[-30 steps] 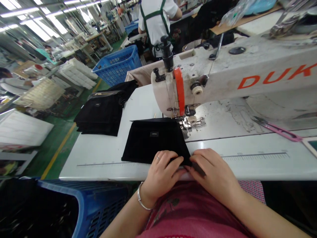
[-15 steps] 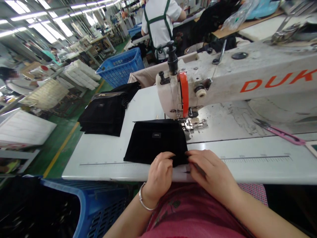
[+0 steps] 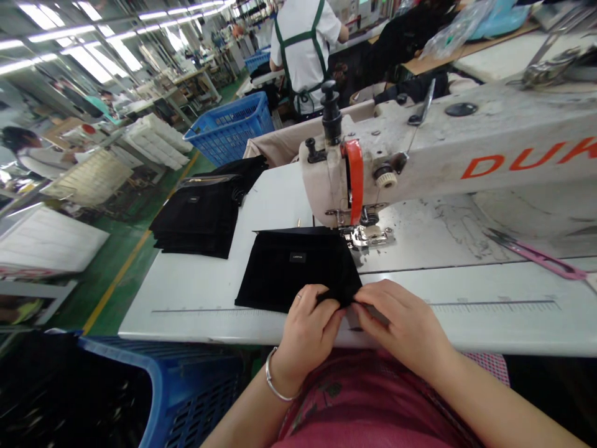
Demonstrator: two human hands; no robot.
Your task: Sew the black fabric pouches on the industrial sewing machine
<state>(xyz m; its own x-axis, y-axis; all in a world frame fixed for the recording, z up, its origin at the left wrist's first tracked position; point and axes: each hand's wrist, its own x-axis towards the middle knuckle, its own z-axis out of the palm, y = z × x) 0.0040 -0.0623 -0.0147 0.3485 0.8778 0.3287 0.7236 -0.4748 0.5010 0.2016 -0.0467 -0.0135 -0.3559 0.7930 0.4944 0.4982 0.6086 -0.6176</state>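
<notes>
A black fabric panel [image 3: 280, 274] with a small label lies flat on the sewing table [image 3: 186, 286], its right edge by the presser foot [image 3: 368, 238] of the sewing machine [image 3: 420, 149]. My left hand [image 3: 310, 330] pinches the panel's near edge close to its right corner, lifting a fold there. That same corner is gripped between the thumb and fingers of my right hand [image 3: 401, 317]. The fingertips of both hands nearly meet, and the fabric partly hides them.
A stack of black panels [image 3: 196, 218] lies at the table's left. Pink-handled thread snips [image 3: 536, 255] rest at the right. A blue basket [image 3: 156, 373] of dark pieces stands below left, another blue basket [image 3: 228, 127] beyond the table. A person [image 3: 303, 56] works farther back.
My left fingers have curled in further and folded up the panel's near right corner. My right hand stays at that corner. The whole view has shifted slightly.
</notes>
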